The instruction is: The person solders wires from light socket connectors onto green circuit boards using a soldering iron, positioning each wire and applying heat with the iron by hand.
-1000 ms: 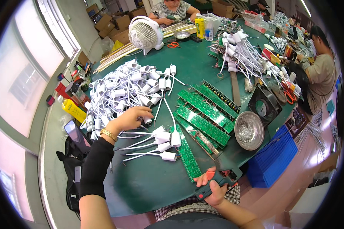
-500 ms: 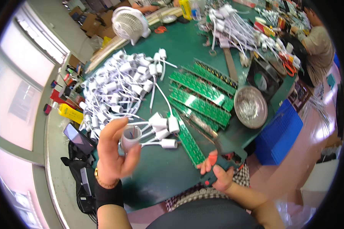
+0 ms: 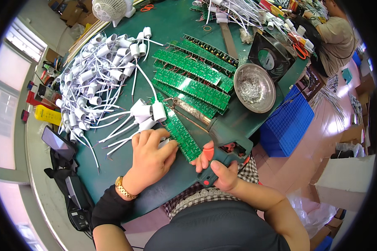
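Glue gun [image 3: 226, 144] sits at the near edge of our green table [image 3: 113, 175], its nozzle toward a narrow circuit strip [image 3: 178, 131]; our right hand [image 3: 220, 167] is wrapped tight round its handle; our left hand [image 3: 151, 157] lies curled over a white socket [image 3: 165, 143] beside the strip, gripping it as far as we can tell; more white sockets [image 3: 96, 79] are heaped beyond.

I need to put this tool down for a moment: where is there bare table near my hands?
Bare green table lies left of the left hand, below the white socket cables. Another open strip lies between the circuit board strips and the fan. It is crowded around the metal bowl and right hand.
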A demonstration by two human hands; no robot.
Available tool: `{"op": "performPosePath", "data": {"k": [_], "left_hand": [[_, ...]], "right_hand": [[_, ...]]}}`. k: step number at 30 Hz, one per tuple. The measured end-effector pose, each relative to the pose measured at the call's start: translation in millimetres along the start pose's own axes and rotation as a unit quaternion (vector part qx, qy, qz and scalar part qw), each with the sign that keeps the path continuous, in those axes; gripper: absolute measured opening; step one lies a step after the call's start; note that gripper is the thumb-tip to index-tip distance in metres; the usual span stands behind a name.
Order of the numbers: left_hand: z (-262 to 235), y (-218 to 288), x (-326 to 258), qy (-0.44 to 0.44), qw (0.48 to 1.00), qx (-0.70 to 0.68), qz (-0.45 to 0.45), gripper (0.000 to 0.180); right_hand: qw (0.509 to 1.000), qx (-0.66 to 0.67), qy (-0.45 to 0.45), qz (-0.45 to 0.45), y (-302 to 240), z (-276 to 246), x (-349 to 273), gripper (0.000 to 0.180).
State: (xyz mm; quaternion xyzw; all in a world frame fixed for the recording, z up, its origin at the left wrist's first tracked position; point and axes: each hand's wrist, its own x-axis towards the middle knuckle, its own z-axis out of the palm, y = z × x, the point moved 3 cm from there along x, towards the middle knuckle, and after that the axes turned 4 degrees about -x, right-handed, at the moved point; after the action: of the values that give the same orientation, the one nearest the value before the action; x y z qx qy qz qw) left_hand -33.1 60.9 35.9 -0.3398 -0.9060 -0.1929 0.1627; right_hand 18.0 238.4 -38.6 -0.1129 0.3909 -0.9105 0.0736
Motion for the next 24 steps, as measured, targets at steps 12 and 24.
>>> {"op": "performPosePath", "data": {"k": [12, 24], "left_hand": [[22, -22, -3, 0.078, 0.991, -0.077, -0.071, 0.013], [23, -22, 3, -0.010, 0.994, -0.057, -0.093, 0.009]], "right_hand": [[1.000, -0.015, -0.011, -0.023, -1, -4, -4, 0.042], [0.913, -0.396, -0.068, 0.075, -43, -37, -57, 0.043]]}}
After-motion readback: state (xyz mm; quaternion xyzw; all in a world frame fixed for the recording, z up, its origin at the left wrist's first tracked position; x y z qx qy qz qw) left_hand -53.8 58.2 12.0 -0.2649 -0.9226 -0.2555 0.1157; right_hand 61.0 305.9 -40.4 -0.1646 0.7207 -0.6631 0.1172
